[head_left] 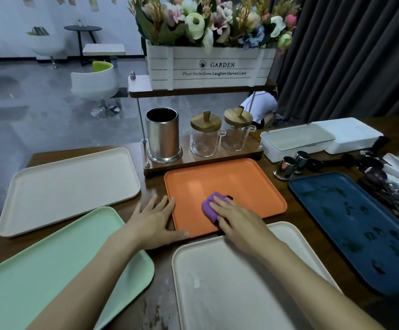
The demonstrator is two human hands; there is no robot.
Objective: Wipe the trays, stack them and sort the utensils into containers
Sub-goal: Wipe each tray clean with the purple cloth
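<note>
Head view: a person leans over a wooden surface (152, 186) set with five trays.

The right hand (241, 222) lies flat on a purple cloth (208, 207). Its fingers (220, 206) are straight and close together, pressing the cloth onto the near left part of the orange tray (229, 177). The flat press seems meant to keep the whole cloth rubbing.

Just left of those fingers the left hand (155, 222) rests open. Its fingers (164, 206) are spread on the surface along the tray's left edge, thumb at the near corner, apparently bracing it against sliding.

Nearer than the fingers are a white tray (217, 282) and a green tray (39, 270). Far left is a pale tray (69, 186). Right is a blue tray (312, 186) flecked with dark scraps, probably unwiped.

Beyond the fingers stand a metal cup (162, 136) and two lidded jars (204, 139). Blurred utensils (384, 191) lie far right, unsorted.
</note>
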